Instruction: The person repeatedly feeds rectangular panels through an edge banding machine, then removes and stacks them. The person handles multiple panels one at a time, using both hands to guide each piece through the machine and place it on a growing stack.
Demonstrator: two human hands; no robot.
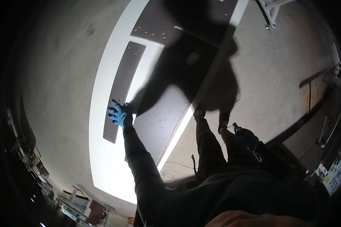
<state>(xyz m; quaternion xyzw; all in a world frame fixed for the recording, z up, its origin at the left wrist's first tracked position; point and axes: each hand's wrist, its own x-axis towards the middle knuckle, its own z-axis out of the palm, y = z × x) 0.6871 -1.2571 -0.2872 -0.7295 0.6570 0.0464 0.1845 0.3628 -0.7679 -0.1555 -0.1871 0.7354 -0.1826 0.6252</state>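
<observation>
My left hand (121,114), in a blue glove, lies with fingers spread on the lower part of a long narrow grey panel (125,72) with small holes in it. The panel rests on a white tabletop (100,113). To its right is a larger grey panel (163,117), also with small holes, partly under my shadow. My right hand (248,139), in a dark-looking glove, is low by my right leg, away from the table. Its fingers are closed around a dark hand tool (236,127) with a light tip; shade hides its exact kind.
Another dark panel (149,19) with several small reddish pieces on it lies at the table's far end. A thin cord (178,164) trails near my legs. A white metal stand (271,11) stands at the upper right. Benches and equipment (331,176) line the right edge.
</observation>
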